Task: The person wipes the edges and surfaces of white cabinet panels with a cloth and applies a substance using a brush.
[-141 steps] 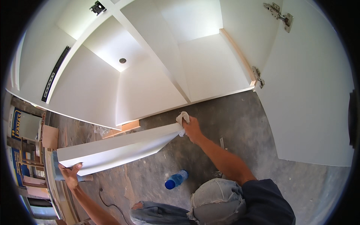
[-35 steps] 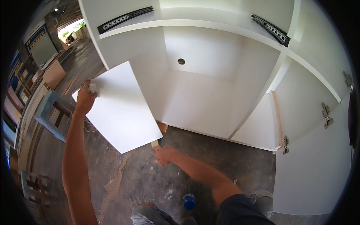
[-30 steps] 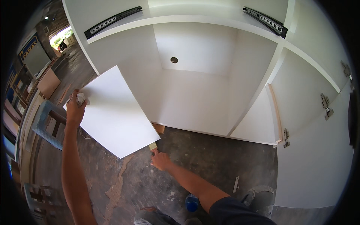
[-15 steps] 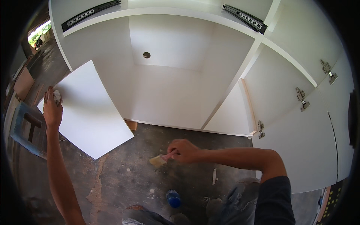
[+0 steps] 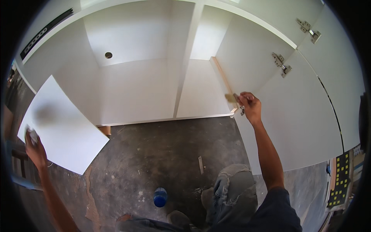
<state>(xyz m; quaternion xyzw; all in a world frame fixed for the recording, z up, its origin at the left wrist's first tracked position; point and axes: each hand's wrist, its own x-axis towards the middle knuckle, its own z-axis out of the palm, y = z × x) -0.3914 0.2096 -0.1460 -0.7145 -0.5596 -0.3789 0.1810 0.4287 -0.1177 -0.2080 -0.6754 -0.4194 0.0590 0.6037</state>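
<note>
My left hand [image 5: 36, 152] is closed round a crumpled white cloth or wad of paper [image 5: 32, 136], at the left edge of a loose white panel [image 5: 69, 127]. That panel stands tilted at the left front of a white cabinet [image 5: 135, 91]. My right hand [image 5: 251, 106] grips a paintbrush [image 5: 231, 98] by its handle, with the pale bristles pointing left. The brush is near a wooden strip [image 5: 223, 79] along the cabinet's right compartment; whether the bristles touch it I cannot tell. Beside that hand is a cabinet door [image 5: 293, 127], swung open on metal hinges [image 5: 281, 64].
A blue-capped bottle [image 5: 160, 197] stands on the stained concrete floor near my feet. A small flat metal strip [image 5: 201, 165] lies farther right. A black drawer slide [image 5: 42, 36] is at the upper left. Behind the panel sits a wooden block [image 5: 105, 130].
My view has turned to the right. The right hand has carried the paintbrush from above the floor up to the right compartment. My left hand has slid nearer along the panel's edge.
</note>
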